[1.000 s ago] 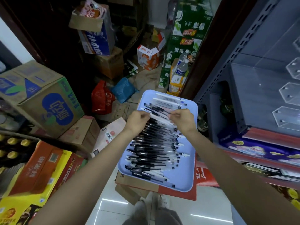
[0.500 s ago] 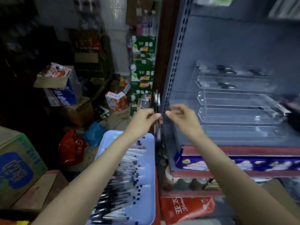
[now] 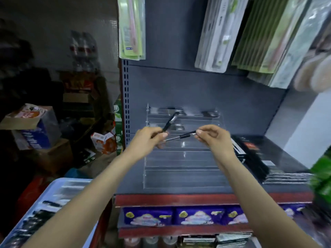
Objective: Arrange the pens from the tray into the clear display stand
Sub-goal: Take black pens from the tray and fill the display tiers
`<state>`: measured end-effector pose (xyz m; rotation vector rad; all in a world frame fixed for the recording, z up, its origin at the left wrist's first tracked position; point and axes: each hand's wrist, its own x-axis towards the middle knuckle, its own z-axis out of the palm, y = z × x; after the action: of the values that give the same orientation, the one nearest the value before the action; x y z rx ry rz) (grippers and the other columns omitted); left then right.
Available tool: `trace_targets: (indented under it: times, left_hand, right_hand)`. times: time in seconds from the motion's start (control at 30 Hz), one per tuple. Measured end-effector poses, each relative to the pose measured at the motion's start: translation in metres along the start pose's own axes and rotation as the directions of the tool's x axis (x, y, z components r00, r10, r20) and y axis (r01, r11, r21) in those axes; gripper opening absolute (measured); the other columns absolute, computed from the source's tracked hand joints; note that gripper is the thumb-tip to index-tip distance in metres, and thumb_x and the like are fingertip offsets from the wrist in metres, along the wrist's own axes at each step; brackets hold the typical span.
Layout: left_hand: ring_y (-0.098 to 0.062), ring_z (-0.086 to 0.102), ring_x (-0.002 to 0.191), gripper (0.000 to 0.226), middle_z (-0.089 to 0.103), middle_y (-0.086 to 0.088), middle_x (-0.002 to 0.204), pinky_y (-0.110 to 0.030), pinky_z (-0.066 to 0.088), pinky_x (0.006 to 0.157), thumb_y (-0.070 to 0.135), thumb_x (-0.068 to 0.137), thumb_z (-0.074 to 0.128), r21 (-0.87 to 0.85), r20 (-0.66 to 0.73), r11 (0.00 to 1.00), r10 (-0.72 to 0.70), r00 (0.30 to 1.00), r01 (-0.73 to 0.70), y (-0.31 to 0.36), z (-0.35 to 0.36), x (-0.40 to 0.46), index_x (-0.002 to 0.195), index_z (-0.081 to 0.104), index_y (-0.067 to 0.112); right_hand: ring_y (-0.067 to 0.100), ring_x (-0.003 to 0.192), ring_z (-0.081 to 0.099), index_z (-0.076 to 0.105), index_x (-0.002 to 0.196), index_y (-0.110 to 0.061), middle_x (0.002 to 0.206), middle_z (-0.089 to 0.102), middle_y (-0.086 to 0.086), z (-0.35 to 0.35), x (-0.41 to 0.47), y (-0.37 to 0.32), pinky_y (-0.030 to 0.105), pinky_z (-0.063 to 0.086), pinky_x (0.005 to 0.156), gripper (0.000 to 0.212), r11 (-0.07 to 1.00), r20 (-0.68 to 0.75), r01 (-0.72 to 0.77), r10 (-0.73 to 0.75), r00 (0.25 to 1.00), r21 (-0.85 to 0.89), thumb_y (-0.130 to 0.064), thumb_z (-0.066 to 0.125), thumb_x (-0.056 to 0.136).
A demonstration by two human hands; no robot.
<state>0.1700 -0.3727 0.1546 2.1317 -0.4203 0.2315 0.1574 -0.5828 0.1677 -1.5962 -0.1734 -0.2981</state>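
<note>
at lower left: the blue tray [image 3: 53,187] sits beside the shelf unit, with the rest of the pens [image 3: 38,217] lying across it in a blurred row.
behind the tray: cardboard boxes [image 3: 35,129] are stacked in the dim room, and a small orange and white carton [image 3: 103,140] lies near the shelf upright.
my left hand: my left hand [image 3: 148,140] is raised in front of the clear display stand [image 3: 182,158], fingers curled around a black pen [image 3: 170,122] that tilts up and to the right, its upper end over the stand's upper tiers.
between my hands: a second pen [image 3: 180,136] lies almost level, its thin tip pointing toward my left hand; i cannot tell whether that tip touches my left fingers.
my right hand: my right hand [image 3: 213,138] pinches the dark end of that second pen between thumb and fingertips, the other fingers curled in.
the stand: it rests on the grey shelf [image 3: 197,189], its stepped clear tiers rising toward the back panel; a few dark shapes lie in the top tiers, too blurred to name.
at right: a black box [image 3: 250,151] lies on the shelf just beside the stand.
above: packaged goods [image 3: 220,33] hang from the back panel.
</note>
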Motion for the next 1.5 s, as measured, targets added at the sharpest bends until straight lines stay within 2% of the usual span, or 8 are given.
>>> trace_targets:
  times: [0.13,0.23,0.4,0.6,0.77,0.9,1.17,1.5]
  left_hand:
    - [-0.013,0.058,0.067,0.021,0.063,-0.002,0.072,-0.022,0.036,0.058,0.024,0.095,0.051,0.185,-0.246,0.982,0.02,0.969,0.026,0.001,0.002,0.022,0.089,0.065,0.009]
    - [-0.023,0.048,0.071,0.022,0.052,-0.009,0.071,-0.031,0.031,0.063,0.016,0.098,0.043,0.254,-0.248,0.967,0.057,0.967,0.008,0.001,-0.002,0.043,0.085,0.059,0.007]
    - [-0.013,0.042,0.072,0.038,0.04,0.004,0.074,-0.034,0.038,0.071,0.01,0.098,0.039,0.266,-0.198,0.963,0.099,0.975,-0.043,-0.008,-0.011,0.082,0.135,0.048,0.015]
    - [-0.016,0.058,0.097,0.025,0.058,-0.002,0.104,-0.023,0.043,0.086,0.009,0.094,0.051,0.256,-0.277,0.966,0.108,0.955,-0.035,-0.021,-0.018,0.114,0.117,0.061,0.015]
    - [-0.01,0.057,0.092,0.025,0.058,0.003,0.101,-0.018,0.042,0.083,0.01,0.093,0.054,0.284,-0.256,0.958,0.11,0.96,-0.034,-0.02,-0.02,0.128,0.114,0.063,0.018]
    - [-0.009,0.056,0.091,0.025,0.059,0.003,0.1,-0.017,0.039,0.081,0.012,0.093,0.054,0.32,-0.266,0.947,0.08,0.961,0.01,-0.023,-0.019,0.137,0.114,0.064,0.019]
    - [-0.011,0.058,0.087,0.024,0.062,0.0,0.102,-0.019,0.042,0.081,0.012,0.092,0.055,0.323,-0.289,0.945,0.042,0.956,0.056,-0.029,-0.017,0.141,0.114,0.065,0.018]
    - [-0.006,0.056,0.078,0.015,0.062,0.008,0.087,-0.011,0.04,0.071,0.014,0.09,0.06,0.303,-0.287,0.949,0.008,0.958,0.083,-0.021,-0.017,0.141,0.103,0.066,0.015]
  right_hand:
    - [0.0,0.06,0.067,0.061,0.079,-0.009,0.074,0.065,0.005,-0.027,0.029,0.002,0.009,0.052,0.065,0.013,0.998,-0.078,0.032,-0.028,0.997,0.053,0.002,0.061,0.086]
    - [0.002,0.062,0.068,0.061,0.077,-0.011,0.074,0.066,0.005,-0.028,0.059,0.007,0.011,0.053,0.067,0.017,0.996,-0.113,0.056,-0.048,0.992,0.073,0.002,0.059,0.088]
    - [0.011,0.071,0.068,0.062,0.084,-0.004,0.076,0.065,0.005,-0.009,0.113,0.015,0.012,0.055,0.069,0.009,0.998,-0.101,0.062,-0.06,0.993,0.016,0.002,0.057,0.089]
    - [0.024,0.077,0.067,0.062,0.076,-0.01,0.073,0.064,0.005,0.006,0.168,0.032,0.029,0.056,0.082,0.016,0.981,-0.03,0.037,-0.043,0.999,-0.191,0.002,0.061,0.087]
    - [0.023,0.077,0.069,0.062,0.072,-0.015,0.073,0.065,0.005,0.012,0.192,0.043,0.027,0.056,0.082,0.02,0.956,0.095,0.055,-0.029,0.995,-0.287,-0.001,0.064,0.085]
    - [0.007,0.067,0.062,0.07,0.081,-0.009,0.072,0.065,-0.003,0.019,0.203,0.044,0.01,0.045,0.069,0.003,0.864,0.157,0.139,-0.071,0.985,-0.484,-0.008,0.068,0.083]
    - [0.012,0.082,0.061,0.073,0.082,-0.008,0.087,0.071,0.003,0.021,0.217,0.041,0.007,0.039,0.063,0.004,0.748,0.263,0.198,-0.033,0.964,-0.634,-0.011,0.072,0.081]
    - [0.011,0.088,0.057,0.074,0.092,-0.008,0.09,0.068,0.003,0.021,0.224,0.027,0.02,0.039,0.079,0.011,0.723,0.377,0.169,0.135,0.916,-0.67,-0.011,0.071,0.082]
